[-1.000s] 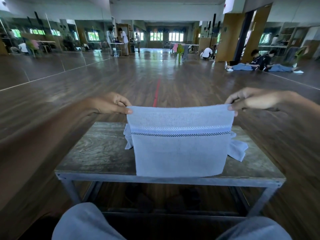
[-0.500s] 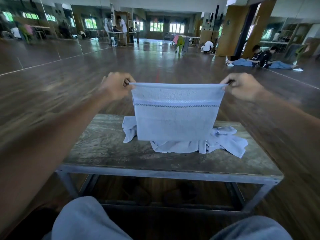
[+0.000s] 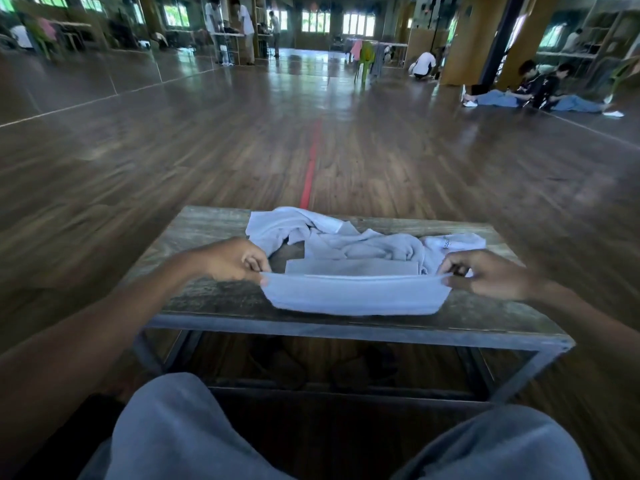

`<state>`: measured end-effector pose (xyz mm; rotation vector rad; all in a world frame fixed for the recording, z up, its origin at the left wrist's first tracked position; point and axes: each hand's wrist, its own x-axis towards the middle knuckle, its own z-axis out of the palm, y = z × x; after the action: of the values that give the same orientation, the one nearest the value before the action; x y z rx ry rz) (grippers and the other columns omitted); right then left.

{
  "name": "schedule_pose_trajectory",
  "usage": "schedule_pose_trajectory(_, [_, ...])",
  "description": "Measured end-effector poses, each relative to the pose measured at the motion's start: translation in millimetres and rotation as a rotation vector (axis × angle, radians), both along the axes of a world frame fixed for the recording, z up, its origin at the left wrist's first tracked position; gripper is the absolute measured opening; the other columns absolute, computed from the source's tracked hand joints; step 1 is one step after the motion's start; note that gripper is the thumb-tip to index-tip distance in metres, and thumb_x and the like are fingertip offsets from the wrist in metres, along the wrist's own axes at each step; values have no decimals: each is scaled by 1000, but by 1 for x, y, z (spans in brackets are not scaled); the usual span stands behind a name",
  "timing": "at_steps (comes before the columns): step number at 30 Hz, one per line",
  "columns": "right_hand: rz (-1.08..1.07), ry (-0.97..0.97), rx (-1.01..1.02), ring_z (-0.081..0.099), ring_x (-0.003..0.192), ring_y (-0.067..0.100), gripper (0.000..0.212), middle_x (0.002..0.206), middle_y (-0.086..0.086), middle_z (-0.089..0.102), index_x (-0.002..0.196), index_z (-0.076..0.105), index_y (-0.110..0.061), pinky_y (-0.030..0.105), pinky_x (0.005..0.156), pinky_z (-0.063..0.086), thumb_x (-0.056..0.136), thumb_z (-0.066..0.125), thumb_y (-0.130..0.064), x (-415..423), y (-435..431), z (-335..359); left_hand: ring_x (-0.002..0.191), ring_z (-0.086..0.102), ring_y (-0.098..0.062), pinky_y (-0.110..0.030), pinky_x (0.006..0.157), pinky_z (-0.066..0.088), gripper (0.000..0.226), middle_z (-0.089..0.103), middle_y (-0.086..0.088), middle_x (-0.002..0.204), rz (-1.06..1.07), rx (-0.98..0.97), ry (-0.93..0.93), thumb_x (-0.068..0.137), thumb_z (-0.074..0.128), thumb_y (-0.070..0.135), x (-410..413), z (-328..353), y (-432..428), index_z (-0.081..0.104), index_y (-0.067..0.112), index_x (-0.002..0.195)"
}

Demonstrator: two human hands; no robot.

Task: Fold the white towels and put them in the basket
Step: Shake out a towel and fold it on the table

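Observation:
A folded white towel [image 3: 353, 295] lies low over the near edge of a small wooden table [image 3: 207, 299], stretched between my hands. My left hand [image 3: 232, 259] pinches its left top corner and my right hand [image 3: 491, 273] pinches its right top corner. Behind it on the table lies a crumpled pile of white towels [image 3: 349, 241], one with a checked band showing at the right end [image 3: 447, 242]. No basket is in view.
The table has a grey metal frame [image 3: 346, 329] and stands on a dark wooden floor with a red line [image 3: 311, 168]. My knees in grey trousers [image 3: 180, 427] are below the table's near edge. People sit on the floor at far right [image 3: 533, 93].
The towel, held up vertically in front of me before, has come down towards the table's near edge and now lies folded and low between my hands. The view has tilted down.

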<state>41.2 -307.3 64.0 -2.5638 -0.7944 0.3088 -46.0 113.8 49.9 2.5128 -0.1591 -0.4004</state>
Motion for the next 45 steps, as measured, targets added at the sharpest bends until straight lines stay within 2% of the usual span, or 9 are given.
schedule_pose_trajectory(6, [-41,5,-34,63,85,9,18,90,-12,68,83,63,-33,29,80,48,88,63,-15,13,7,-75,89,63,-11,-24,75,47,4,69,5,94,136,98,-60,86,67,19,11,-71,-7,67,21,83])
schedule_pose_trajectory(9, [-112,-18,-19,63,90,14,12,94,-4,68,95,66,-18,34,84,48,90,59,-11,33,18,-93,88,60,-15,-33,76,46,9,64,5,90,188,162,-127,90,61,22,25,-87,-8,62,28,83])
schedule_pose_trajectory(12, [-201,-51,15,63,89,21,18,95,4,69,100,65,-12,39,82,48,88,55,-4,55,27,-101,84,57,-16,-29,66,39,7,60,7,85,238,153,-166,93,55,20,46,-96,-9,61,22,90])
schedule_pose_trajectory(16, [-232,-136,-33,60,93,23,16,93,-2,62,88,58,-26,41,85,45,86,56,-9,82,38,-108,100,59,-18,-33,81,47,14,65,3,105,292,178,-232,94,53,21,79,-110,-7,62,17,105])
schedule_pose_trajectory(27, [-239,-281,-291,41,120,18,20,122,-6,59,111,61,-24,35,91,25,93,51,-22,113,43,-125,90,56,-16,-29,79,44,6,62,2,97,267,50,-178,90,60,15,139,-143,-3,60,16,96])
schedule_pose_trajectory(33, [-241,-240,-200,51,112,18,18,113,-5,64,105,68,-22,36,92,29,91,57,-20,115,42,-118,78,56,-11,-17,67,40,4,62,1,90,218,-20,-203,87,61,6,140,-132,-2,62,9,90])
schedule_pose_trajectory(36, [-255,-179,-99,57,93,14,13,103,-4,66,93,71,-22,38,92,40,85,63,-15,112,36,-108,80,61,-20,-27,71,47,8,65,-3,86,224,-65,-289,84,64,1,131,-123,2,64,9,87])
schedule_pose_trajectory(41, [-277,-69,112,58,78,7,14,92,1,67,90,72,-11,10,67,41,82,66,-1,95,27,-78,81,63,-1,-9,74,46,26,67,10,85,217,-117,-450,79,70,1,98,-90,4,64,26,78])
schedule_pose_trajectory(45, [-289,-41,264,61,72,18,14,84,14,68,81,64,-11,7,60,42,80,68,3,75,17,-45,82,63,4,-7,78,45,36,67,27,83,232,-164,-540,77,74,2,69,-57,4,64,37,76])
